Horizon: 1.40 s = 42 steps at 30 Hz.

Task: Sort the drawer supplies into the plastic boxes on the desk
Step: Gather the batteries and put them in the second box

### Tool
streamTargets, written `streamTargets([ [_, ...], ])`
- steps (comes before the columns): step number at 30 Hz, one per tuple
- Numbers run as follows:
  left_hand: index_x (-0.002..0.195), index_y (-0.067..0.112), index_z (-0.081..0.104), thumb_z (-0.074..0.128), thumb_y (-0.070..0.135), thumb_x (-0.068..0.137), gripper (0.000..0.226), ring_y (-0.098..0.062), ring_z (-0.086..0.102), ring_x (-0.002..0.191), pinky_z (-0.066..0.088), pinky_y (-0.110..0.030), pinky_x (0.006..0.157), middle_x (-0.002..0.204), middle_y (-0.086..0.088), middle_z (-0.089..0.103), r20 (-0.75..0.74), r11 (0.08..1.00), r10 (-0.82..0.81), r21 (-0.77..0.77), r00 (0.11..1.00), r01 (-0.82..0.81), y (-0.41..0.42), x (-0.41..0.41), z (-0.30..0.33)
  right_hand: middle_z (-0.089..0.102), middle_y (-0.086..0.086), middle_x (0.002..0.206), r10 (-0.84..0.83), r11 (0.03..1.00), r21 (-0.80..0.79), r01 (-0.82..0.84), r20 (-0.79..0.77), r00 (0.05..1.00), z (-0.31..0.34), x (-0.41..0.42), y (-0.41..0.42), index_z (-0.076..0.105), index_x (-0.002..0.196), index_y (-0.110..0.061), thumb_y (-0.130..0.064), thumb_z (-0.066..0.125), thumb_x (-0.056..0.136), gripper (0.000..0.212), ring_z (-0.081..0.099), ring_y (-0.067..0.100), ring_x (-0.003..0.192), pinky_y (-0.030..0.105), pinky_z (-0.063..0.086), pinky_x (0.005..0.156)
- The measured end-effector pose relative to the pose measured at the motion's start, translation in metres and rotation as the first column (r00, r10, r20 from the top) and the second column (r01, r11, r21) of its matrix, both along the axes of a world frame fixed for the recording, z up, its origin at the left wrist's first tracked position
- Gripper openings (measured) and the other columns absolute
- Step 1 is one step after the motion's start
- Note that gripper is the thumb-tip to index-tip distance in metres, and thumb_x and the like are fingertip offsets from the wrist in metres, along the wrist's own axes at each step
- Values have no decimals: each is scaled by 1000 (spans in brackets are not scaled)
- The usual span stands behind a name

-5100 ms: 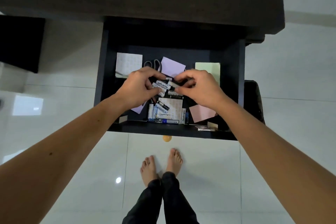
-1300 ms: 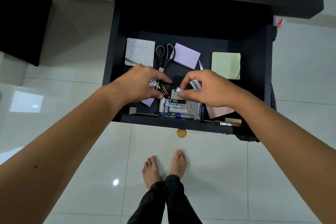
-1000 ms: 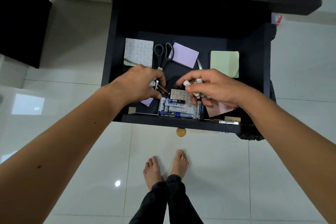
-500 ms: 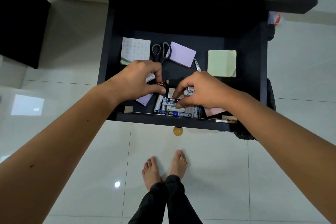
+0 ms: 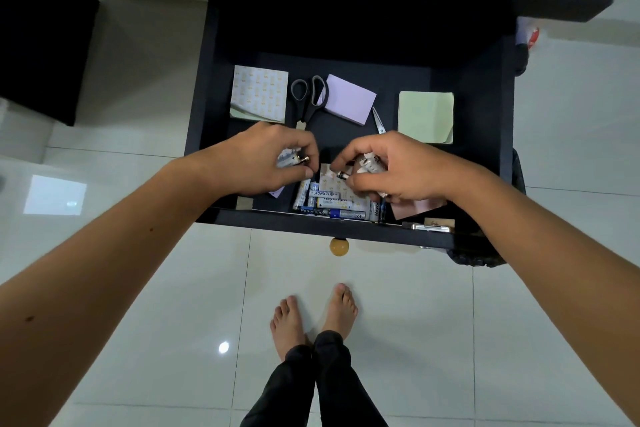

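Note:
The open black drawer [image 5: 485,149] sits under the dark desk edge. Both hands are inside it near the front. My left hand [image 5: 266,158] is closed around a few batteries, their ends showing between thumb and fingers. My right hand [image 5: 391,170] also grips a small bunch of batteries, one tip sticking out toward the left. Below and between the hands, several loose batteries [image 5: 329,201] lie on a patterned note pad against the drawer front. The plastic boxes are out of view.
Further back in the drawer lie black-handled scissors [image 5: 306,97], a patterned pad [image 5: 259,94], a purple pad [image 5: 349,99], a green pad [image 5: 426,116] and a pink pad [image 5: 419,210]. A round wooden knob [image 5: 339,246] sticks out above the tiled floor and my bare feet.
Both hands stay in the drawer gathering batteries. My right hand dipped to the loose pile and lifted slightly with another battery; my left hand shifted its grip on the ones it holds.

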<state>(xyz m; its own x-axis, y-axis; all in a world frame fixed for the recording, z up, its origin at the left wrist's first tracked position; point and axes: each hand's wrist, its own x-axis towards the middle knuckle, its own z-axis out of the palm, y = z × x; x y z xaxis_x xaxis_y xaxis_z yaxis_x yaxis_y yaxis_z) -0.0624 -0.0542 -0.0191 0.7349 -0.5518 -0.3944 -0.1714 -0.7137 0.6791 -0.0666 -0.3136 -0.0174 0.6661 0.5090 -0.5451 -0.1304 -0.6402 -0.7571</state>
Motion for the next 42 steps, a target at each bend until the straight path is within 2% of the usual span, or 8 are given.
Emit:
streamTargets([
  [4, 95, 37, 68, 77, 35, 94, 9, 5, 64, 79, 40, -8, 65, 84, 20, 68, -10, 993, -87, 78, 996, 88, -6, -1, -4, 69, 9, 68, -44, 999, 16, 47, -132, 990, 4, 0, -9, 75, 100, -28, -19, 74, 95, 10, 48, 19, 44, 29, 43, 53],
  [11, 105, 46, 71, 85, 54, 79, 31, -9, 58, 105, 51, -37, 91, 109, 18, 69, -53, 979, -117, 161, 992, 124, -14, -1, -12, 65, -30, 63, 103, 982, -155, -104, -12, 995, 8, -8, 0, 78, 97, -28, -30, 90, 83, 18, 58, -3, 45, 13, 42, 44],
  [22, 95, 41, 72, 82, 44, 86, 13, -6, 67, 84, 52, -28, 72, 92, 10, 71, -66, 992, -55, 112, 996, 62, -7, 2, -8, 57, -11, 55, 129, 971, -212, -112, 66, 989, 6, -10, 12, 83, 100, -27, -39, 93, 76, 28, 54, -9, 48, 12, 40, 43],
  [28, 95, 37, 70, 80, 43, 88, 14, -14, 73, 71, 45, -19, 58, 83, 5, 74, -63, 998, 45, 55, 997, -41, -4, 4, -3, 72, -12, 75, 197, 957, -231, -174, 77, 977, 5, -9, 12, 82, 91, -29, -40, 91, 79, 18, 62, -7, 63, 11, 43, 57],
  [31, 95, 39, 67, 77, 46, 89, 14, -15, 67, 72, 48, -28, 62, 84, 2, 73, -50, 998, 47, 32, 998, -45, -2, 4, -8, 77, -15, 94, 193, 961, -210, -178, 55, 980, 1, -7, 3, 79, 89, -36, -44, 89, 79, 16, 70, 6, 88, 35, 57, 83],
  [34, 102, 39, 66, 76, 38, 94, 13, -16, 67, 77, 56, -38, 69, 91, 5, 73, -99, 995, 65, -74, 993, -72, 0, 3, -10, 75, -22, 91, 96, 989, -110, -99, -35, 995, 5, -5, -12, 78, 99, -38, -32, 87, 86, 16, 72, 11, 82, 29, 62, 71],
  [38, 133, 41, 61, 67, 22, 102, 37, 6, 69, 89, 55, -15, 75, 108, 25, 68, -131, 989, -32, -147, 991, 13, -2, 1, -7, 71, -4, 78, -91, 988, 102, 114, -211, 973, 9, -3, -25, 74, 128, -30, -8, 68, 100, 35, 65, 21, 64, 35, 54, 52],
  [42, 122, 40, 69, 65, 19, 102, 30, -5, 67, 60, 53, -19, 55, 84, 31, 67, -169, 990, -21, -139, 985, -3, -2, 3, -8, 59, 4, 57, -199, 949, 175, 262, -313, 929, 12, 1, -23, 71, 117, -5, 3, 61, 101, 20, 51, 9, 43, 22, 37, 41],
])
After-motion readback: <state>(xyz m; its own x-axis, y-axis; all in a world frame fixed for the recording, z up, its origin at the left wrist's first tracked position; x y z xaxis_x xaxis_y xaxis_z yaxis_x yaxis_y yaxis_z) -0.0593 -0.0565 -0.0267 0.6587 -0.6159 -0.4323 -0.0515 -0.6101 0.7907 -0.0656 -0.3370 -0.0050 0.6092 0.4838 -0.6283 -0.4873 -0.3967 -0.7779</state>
